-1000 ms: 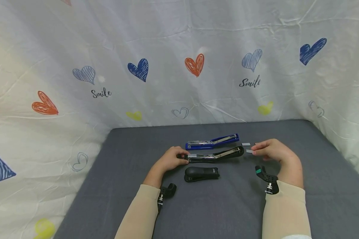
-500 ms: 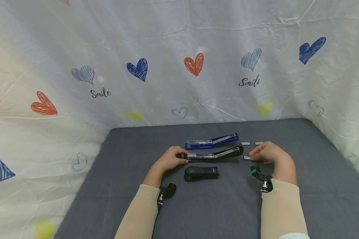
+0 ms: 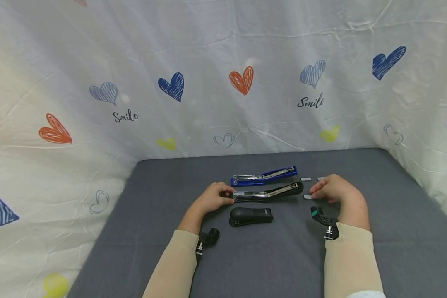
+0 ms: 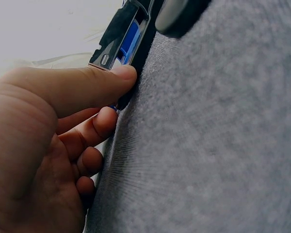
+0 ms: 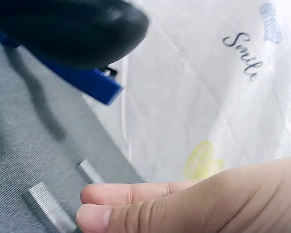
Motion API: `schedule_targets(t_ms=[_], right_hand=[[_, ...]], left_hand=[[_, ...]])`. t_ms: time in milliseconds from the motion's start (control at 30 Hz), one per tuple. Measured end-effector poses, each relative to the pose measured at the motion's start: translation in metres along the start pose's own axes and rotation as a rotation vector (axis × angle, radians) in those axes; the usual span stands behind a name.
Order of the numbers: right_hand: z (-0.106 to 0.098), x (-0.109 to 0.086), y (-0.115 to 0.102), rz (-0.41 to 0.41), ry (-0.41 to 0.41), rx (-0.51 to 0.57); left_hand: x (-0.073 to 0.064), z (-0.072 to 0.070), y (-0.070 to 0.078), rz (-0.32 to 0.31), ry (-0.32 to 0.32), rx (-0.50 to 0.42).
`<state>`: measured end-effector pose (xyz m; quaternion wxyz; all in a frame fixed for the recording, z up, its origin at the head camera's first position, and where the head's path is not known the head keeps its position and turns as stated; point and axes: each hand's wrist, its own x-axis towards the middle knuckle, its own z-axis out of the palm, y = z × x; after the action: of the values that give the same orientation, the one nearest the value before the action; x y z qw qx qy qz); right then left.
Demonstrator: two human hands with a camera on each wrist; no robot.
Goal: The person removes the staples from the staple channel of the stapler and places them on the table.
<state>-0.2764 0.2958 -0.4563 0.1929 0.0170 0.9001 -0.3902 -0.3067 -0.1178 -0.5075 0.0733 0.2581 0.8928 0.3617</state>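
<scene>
A black stapler (image 3: pixel 268 193) lies unfolded, metal channel and spring rail exposed. My left hand (image 3: pixel 211 198) pinches its left end; in the left wrist view the thumb (image 4: pixel 121 74) lies over that end. To the right, a short strip of staples (image 3: pixel 307 197) lies on the grey cloth, seen also as a ridged strip (image 5: pixel 51 208) in the right wrist view. My right hand (image 3: pixel 337 191) hovers at this strip with thumb and finger close together, seeming to hold nothing. Its thumb (image 5: pixel 94 217) partly hides the strip's end. Two more strips (image 3: pixel 306 179) lie farther back, one partly behind the hand.
Behind the black stapler lies an unfolded blue stapler (image 3: pixel 262 177). A closed black stapler (image 3: pixel 251 216) lies in front. Grey cloth (image 3: pixel 268 260) covers the table, and a white curtain (image 3: pixel 201 124) with printed hearts hangs behind and at the sides.
My right hand has moved slightly left and toward me, set its staple strip on the cloth, and then lifted a little off it. My left hand stays on the black stapler.
</scene>
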Motion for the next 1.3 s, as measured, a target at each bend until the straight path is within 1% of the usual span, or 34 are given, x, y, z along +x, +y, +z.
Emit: schedule_targets(t_ms=[200,400,567,733,933,1100,1300], right_hand=[[-0.007,-0.011,-0.009,-0.066,0.045,-0.013],[-0.013,-0.020,-0.025,-0.094,0.130,-0.040],[-0.018,-0.028,-0.036,-0.127,0.175,-0.045],[-0.017,-0.033,-0.050,-0.169,0.216,-0.063],[-0.009,-0.035,-0.068,-0.227,0.240,-0.035],[-0.002,-0.035,-0.080,-0.282,0.232,0.013],[0.007,-0.032,-0.088,-0.309,0.215,0.036]], left_hand=[[-0.001,0.000,0.000,-0.007,0.002,0.001],[0.000,0.001,-0.001,-0.012,0.003,-0.005],[0.001,0.001,-0.001,-0.012,0.012,-0.004],[0.001,0.001,-0.001,-0.012,0.017,0.000],[0.001,0.001,-0.002,-0.019,0.015,-0.011],[0.001,0.001,-0.001,-0.020,0.012,-0.005],[0.000,0.001,-0.001,-0.028,0.004,-0.005]])
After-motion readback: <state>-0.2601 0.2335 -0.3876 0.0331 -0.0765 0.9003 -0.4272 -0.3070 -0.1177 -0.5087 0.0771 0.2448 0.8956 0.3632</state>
